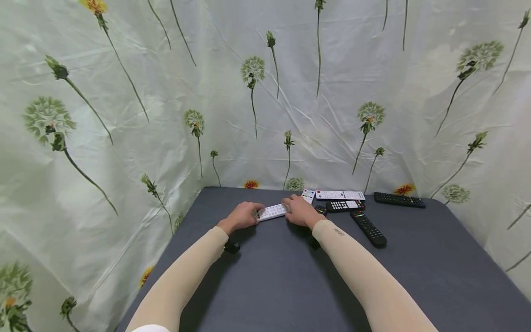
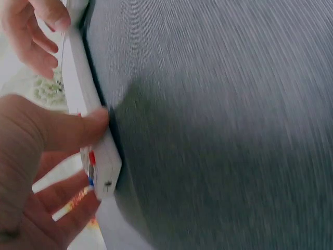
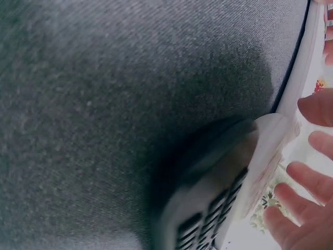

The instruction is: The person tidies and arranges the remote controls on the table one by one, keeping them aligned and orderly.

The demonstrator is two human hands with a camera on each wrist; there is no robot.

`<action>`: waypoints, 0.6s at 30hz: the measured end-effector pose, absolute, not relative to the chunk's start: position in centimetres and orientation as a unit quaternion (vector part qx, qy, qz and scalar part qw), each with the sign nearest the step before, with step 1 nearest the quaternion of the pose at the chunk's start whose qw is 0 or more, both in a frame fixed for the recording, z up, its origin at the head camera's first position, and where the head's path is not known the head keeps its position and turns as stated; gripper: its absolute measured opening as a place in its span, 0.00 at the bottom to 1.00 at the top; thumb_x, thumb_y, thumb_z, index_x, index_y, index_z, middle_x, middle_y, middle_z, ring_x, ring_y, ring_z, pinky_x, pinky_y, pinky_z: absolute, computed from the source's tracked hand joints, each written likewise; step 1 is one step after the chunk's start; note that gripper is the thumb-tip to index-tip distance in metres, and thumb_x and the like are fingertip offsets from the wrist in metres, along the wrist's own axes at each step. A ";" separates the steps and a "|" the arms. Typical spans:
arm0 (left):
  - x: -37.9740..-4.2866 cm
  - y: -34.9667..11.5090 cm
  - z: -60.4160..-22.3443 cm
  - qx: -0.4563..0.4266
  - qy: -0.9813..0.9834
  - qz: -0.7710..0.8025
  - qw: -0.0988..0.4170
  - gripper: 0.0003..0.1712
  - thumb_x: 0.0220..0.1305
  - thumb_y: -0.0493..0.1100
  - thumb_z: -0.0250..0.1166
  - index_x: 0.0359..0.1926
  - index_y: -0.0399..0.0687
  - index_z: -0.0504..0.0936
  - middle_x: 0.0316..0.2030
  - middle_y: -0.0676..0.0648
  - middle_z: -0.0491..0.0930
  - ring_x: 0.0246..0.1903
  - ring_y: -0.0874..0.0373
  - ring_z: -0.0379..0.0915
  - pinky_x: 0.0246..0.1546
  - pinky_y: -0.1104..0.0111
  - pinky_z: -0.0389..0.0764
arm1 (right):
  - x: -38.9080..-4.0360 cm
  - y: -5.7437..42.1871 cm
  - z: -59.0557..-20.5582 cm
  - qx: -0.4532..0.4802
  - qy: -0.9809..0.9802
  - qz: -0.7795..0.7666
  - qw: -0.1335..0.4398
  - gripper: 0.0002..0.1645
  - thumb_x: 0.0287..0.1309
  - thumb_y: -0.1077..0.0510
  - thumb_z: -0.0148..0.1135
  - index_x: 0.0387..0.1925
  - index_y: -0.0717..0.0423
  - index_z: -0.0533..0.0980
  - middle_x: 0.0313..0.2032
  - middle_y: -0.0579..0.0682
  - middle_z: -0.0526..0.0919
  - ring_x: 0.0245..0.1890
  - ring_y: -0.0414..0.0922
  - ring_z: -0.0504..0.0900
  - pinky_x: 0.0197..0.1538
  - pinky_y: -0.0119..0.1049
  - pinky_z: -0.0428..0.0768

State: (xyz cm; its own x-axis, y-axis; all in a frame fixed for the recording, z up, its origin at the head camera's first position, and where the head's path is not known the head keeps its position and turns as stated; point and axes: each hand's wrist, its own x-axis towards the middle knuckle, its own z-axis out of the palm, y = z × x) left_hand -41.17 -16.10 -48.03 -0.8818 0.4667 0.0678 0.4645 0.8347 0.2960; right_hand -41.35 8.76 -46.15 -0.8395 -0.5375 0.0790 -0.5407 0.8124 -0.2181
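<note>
Where left hand [image 1: 244, 215] is: thumb, fingers pinch white remote [image 1: 272, 212] end
Right hand [image 1: 301, 211]: fingers parted, holding nothing, by its other end
Table [image 1: 265, 281]: black remotes [image 1: 368, 228], right side

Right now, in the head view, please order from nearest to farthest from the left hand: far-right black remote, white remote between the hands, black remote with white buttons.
1. White remote, held by the left hand.
2. Black remote with white buttons, right of the right hand.
3. Far-right black remote, back right.
</note>
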 end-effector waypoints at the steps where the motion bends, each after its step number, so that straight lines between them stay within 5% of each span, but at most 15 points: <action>1: -41.1 -16.3 -48.0 0.244 0.957 0.160 0.008 0.31 0.58 0.35 0.73 0.63 0.52 0.80 0.57 0.48 0.81 0.56 0.50 0.76 0.55 0.54 0.76 | -41.4 8.7 -46.1 0.286 -0.950 0.124 0.006 0.32 0.66 0.57 0.62 0.70 0.57 0.69 0.64 0.62 0.71 0.63 0.59 0.71 0.63 0.54 0.71; 8: -41.0 -17.1 -47.7 0.238 0.954 0.180 0.029 0.30 0.57 0.34 0.73 0.61 0.54 0.82 0.57 0.47 0.81 0.58 0.49 0.75 0.56 0.53 0.76 | -41.2 8.5 -46.4 0.300 -0.945 0.126 -0.028 0.32 0.63 0.54 0.66 0.67 0.58 0.72 0.60 0.60 0.76 0.59 0.56 0.76 0.60 0.52 0.74; 18: -40.7 -17.4 -49.0 0.155 0.972 0.164 -0.069 0.21 0.60 0.39 0.71 0.55 0.48 0.85 0.55 0.42 0.79 0.57 0.43 0.73 0.56 0.49 0.74 | -41.0 8.1 -45.7 0.314 -0.939 0.133 -0.040 0.25 0.60 0.48 0.69 0.56 0.55 0.81 0.50 0.52 0.85 0.53 0.50 0.81 0.56 0.45 0.77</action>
